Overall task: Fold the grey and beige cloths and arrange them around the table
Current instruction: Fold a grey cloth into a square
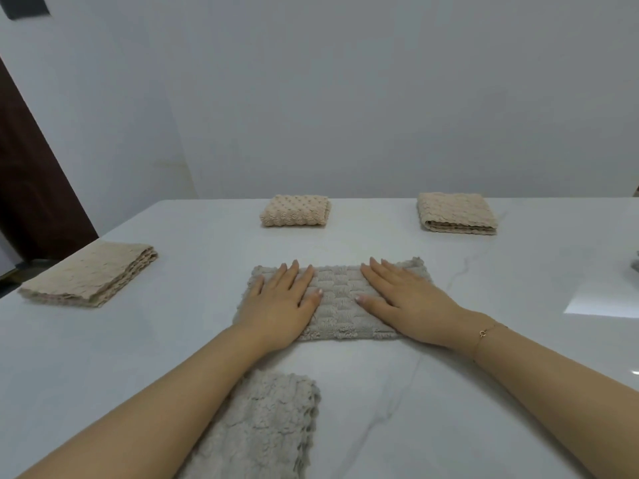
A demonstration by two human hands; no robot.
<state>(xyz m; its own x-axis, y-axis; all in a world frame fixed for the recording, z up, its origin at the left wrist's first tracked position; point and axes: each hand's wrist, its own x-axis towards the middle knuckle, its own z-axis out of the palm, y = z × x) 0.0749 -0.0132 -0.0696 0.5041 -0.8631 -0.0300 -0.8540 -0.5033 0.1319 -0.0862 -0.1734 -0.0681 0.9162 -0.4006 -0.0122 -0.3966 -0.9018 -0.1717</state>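
Nearest: second grey cloth (269,426), rumpled, partly under left forearm, not yet folded. Mid worktop (484,392): grey waffle cloth (340,305) lying as a flat band w/ left hand (281,300) and right hand (404,299) pressed on top, fingers (297,276) straight, slightly spread, gripping nothing. Soft, light, floppy terry, prob. non-slip; best pinched at the end corners for next fold. Beyond: three folded beige cloths, left (88,274), far centre (295,210), far right (456,212), well apart.
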